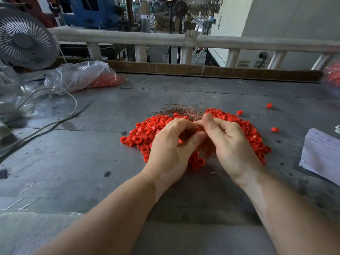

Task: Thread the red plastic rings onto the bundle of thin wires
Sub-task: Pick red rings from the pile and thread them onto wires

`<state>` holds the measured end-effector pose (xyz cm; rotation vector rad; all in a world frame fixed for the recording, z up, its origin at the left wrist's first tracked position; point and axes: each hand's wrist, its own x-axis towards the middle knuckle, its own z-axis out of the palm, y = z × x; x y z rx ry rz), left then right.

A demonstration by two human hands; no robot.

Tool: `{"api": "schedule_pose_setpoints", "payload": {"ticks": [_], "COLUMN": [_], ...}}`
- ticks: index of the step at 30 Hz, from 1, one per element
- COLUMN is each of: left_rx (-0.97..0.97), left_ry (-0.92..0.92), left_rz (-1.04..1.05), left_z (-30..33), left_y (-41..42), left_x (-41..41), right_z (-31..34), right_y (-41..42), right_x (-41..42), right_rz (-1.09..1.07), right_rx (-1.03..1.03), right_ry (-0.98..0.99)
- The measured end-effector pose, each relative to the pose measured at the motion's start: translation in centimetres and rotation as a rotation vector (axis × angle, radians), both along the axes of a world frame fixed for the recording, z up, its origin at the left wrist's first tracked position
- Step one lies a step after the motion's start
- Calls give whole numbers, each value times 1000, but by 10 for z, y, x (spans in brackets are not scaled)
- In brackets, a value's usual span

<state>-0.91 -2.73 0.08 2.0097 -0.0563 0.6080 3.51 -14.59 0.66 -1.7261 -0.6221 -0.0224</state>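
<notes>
One heap of red plastic rings, too many to count, lies mid-tabletop; three loose rings sit apart on its right. One bundle of thin copper wires fans out leftward over the heap's far edge. Two hands meet above the heap: the left hand curls around a few red rings, and the right hand pinches the wire bundle's end at the fingertips. The exact contact between the fingers is hidden. One clear bag of red rings lies far left, near a fan cut off by the frame. The grey tabletop is scuffed; a lined paper lies at right. A railing and blurred machinery stand behind.
</notes>
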Motion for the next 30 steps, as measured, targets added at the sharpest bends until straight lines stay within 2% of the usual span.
{"api": "schedule_pose_setpoints", "payload": {"ticks": [4, 10, 15, 17, 20, 22, 30], "left_rx": [32, 32, 34, 12, -35, -35, -180], "left_ry": [-4, -34, -49, -54, -54, -46, -3], "left_rz": [21, 67, 87, 72, 31, 19, -57], "left_z": [-1, -2, -4, -4, -3, -2, -1], "left_y": [0, -2, -2, -1, 0, 2, 2], "left_x": [0, -2, -1, 1, 3, 4, 4], "right_z": [3, 2, -2, -1, 1, 2, 7], "right_y": [4, 7, 8, 9, 6, 2, -1], "right_x": [-8, -11, -9, -9, -4, 1, 5], "right_rz": [1, -120, -137, -85, -4, 37, 111], "right_rx": [-59, -106, -105, -35, 195, 223, 355], "right_ry": [-128, -221, -258, -148, 236, 377, 568]}}
